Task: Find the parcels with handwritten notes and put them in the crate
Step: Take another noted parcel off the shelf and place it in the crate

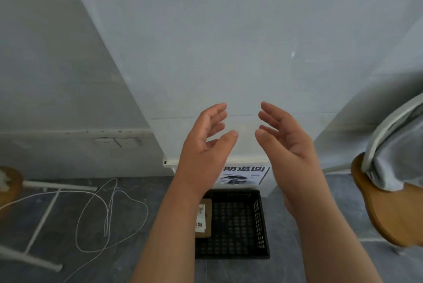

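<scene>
hands: 2 (left hand (207, 143), right hand (285, 140)) | crate (261, 221): 1 | parcel (203, 218): 1 | sign (243, 175): 1 | cord (107, 216): 1

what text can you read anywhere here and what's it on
"期退回" in large black characters: on the white sign on the wall above the black crate; its start is hidden by the left hand.
Smaller print on that sign: too blurred to read.
Label on the brown parcel in the crate: too blurred to read.

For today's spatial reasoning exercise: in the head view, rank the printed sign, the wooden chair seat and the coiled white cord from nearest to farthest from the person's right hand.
1. Printed sign: on the wall just below and left of the right hand, above the black crate.
2. Wooden chair seat: off to the right.
3. Coiled white cord: on the floor, far left, beyond the left hand.
</scene>
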Demonstrator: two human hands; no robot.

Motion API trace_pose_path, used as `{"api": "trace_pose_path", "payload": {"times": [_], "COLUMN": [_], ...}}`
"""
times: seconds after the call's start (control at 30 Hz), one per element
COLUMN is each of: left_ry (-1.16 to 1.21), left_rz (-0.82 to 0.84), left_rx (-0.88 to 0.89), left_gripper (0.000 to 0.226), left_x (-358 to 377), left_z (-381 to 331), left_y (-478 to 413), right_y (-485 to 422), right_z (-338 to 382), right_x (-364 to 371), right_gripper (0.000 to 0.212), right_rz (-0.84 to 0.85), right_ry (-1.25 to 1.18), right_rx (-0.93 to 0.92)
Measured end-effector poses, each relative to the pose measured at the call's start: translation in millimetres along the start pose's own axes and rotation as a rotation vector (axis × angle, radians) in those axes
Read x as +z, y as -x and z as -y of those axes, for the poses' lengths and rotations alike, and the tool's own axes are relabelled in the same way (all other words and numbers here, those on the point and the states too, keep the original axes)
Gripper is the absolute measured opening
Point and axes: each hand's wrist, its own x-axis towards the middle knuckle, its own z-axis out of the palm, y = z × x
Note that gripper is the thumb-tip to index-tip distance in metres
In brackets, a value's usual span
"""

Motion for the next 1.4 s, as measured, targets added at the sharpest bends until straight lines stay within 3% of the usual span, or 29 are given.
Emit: {"api": "trace_pose_path", "payload": {"times": [0.33, 0.7, 1.07, 1.4], "left_ry": [0.035, 0.146, 0.269, 0.443], "left_rz": [-0.049, 0.152, 0.811, 1.391], "left_rx": [0.229, 0.38, 0.474, 0.548], "left_gripper": [0.048, 0.046, 0.046, 0.043], "left_x": [30.2, 131.0, 258.1, 340.6], "left_z": [-183.6, -255.6, -317.1, -354.5], "left_y": [-22.3, -34.7, -15.9, 135.0], "right_y": [-27.1, -4.7, 91.3, 276.8], "right_z": [166.8, 221.5, 278.2, 312.1], "right_x": [-67.6, -179.3, -260.8, -260.2], "right_gripper": [0.042, 0.042, 0.047, 0.048], "right_rz": [-0.026, -0.266, -0.883, -1.552], "right_ry": [-0.009, 0.076, 0.303, 0.492], "right_rx": [-0.237, -0.313, -0.286, -0.179]}}
